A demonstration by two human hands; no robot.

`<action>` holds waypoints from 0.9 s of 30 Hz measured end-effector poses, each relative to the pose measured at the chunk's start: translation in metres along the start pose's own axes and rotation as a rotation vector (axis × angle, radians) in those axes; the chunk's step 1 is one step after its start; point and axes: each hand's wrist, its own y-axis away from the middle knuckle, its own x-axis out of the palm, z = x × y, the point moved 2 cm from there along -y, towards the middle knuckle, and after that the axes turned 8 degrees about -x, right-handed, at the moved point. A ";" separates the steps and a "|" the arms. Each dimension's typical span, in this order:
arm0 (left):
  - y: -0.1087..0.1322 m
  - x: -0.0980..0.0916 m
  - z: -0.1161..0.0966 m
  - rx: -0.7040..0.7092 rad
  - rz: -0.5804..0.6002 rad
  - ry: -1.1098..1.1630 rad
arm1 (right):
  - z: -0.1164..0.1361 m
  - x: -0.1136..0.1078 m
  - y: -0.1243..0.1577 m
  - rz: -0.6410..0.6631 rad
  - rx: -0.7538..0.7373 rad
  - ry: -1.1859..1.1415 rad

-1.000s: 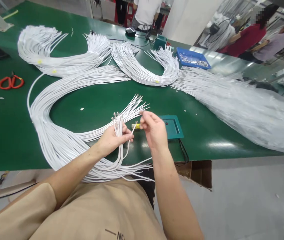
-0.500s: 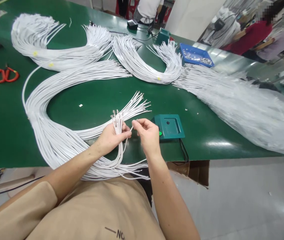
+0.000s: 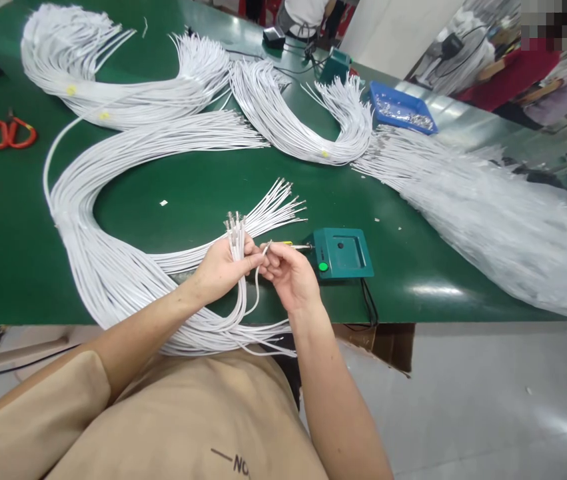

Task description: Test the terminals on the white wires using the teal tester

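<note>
In the head view, the right hand point(image 3: 290, 275) covers part of a slim yellow tool point(image 3: 287, 243), of which only a short stretch and its metal shaft show, reaching toward the green device point(image 3: 330, 257). The left hand's lower fingers are mostly behind the bundle of white cables point(image 3: 236, 247). Co-workers at the top edge are cut off, and the metal bits in the blue tray point(image 3: 399, 120) are too small to make out.

The left hand point(image 3: 220, 268) is closed around the bundle, its thumb laid across toward the right fingertips. The right fingers are curled in, nearly meeting the left ones at the tip of a single white cable point(image 3: 258, 283) — whether they pinch it or only touch it, I cannot tell.

The bundle's ends stand up above the left thumb, its lengths bending down below the hand. The single cable loops just right of it — its tip between the two hands.
</note>
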 end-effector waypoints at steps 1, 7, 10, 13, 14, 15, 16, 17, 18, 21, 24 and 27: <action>0.000 0.000 0.000 -0.003 0.019 0.018 | 0.002 0.001 -0.001 -0.013 0.003 0.026; 0.002 0.006 0.000 -0.015 0.107 0.065 | 0.011 0.009 -0.009 -0.008 0.018 0.216; 0.003 0.005 0.000 -0.021 0.099 0.045 | 0.009 0.007 -0.008 0.005 0.054 0.206; 0.002 0.002 0.001 -0.021 0.045 0.005 | 0.006 0.003 -0.004 0.012 0.087 0.128; 0.002 0.001 0.001 -0.019 0.027 -0.006 | 0.006 0.001 -0.003 0.012 0.089 0.109; 0.001 0.000 0.002 -0.016 0.016 -0.013 | 0.005 0.000 -0.001 0.006 0.083 0.095; 0.001 0.000 0.002 -0.011 0.014 -0.015 | 0.005 -0.001 0.000 -0.004 0.073 0.089; 0.000 0.000 0.003 -0.004 0.016 -0.012 | 0.005 -0.002 0.002 -0.017 0.057 0.090; 0.000 0.000 0.003 0.002 0.017 -0.006 | 0.005 -0.003 0.003 -0.029 0.034 0.102; 0.000 -0.001 0.003 0.001 -0.008 0.001 | 0.007 -0.003 0.007 -0.069 -0.087 0.251; 0.001 -0.001 0.001 -0.010 0.002 0.009 | 0.009 -0.001 0.010 -0.117 -0.220 0.511; 0.002 -0.001 0.000 -0.044 0.092 0.089 | 0.009 0.000 0.012 -0.125 -0.374 0.772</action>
